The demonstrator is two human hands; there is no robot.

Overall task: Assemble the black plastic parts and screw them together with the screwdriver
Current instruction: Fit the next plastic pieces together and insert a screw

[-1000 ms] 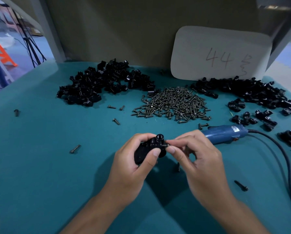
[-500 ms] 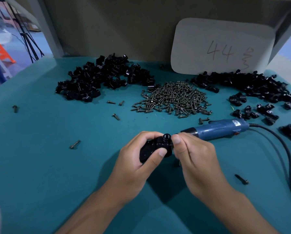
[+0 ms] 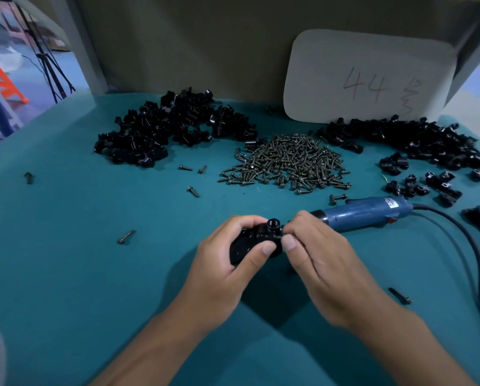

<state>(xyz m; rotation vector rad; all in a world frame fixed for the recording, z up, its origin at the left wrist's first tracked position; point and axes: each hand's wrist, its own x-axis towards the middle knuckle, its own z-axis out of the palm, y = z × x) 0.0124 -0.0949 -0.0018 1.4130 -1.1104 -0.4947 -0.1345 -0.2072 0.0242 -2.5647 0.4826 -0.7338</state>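
My left hand [image 3: 222,271] grips a black plastic part [image 3: 254,240] just above the teal table, thumb across its front. My right hand [image 3: 322,263] pinches the right end of the same part, where a smaller black piece with a round knob [image 3: 272,224] sits on top. The blue electric screwdriver [image 3: 367,211] lies on the table just behind my right hand, tip pointing left, cord trailing to the right. A heap of dark screws [image 3: 289,162] lies behind the hands.
Two heaps of black plastic parts lie at the back, one at the left [image 3: 172,129] and one at the right [image 3: 417,140]. Loose screws [image 3: 126,236] dot the teal table [image 3: 66,274]. A white card marked 44 [image 3: 367,79] leans on the back wall.
My right hand has closed in on the part's right end and the two hands sit closer together. The view shifted slightly; the screwdriver lies where it was.
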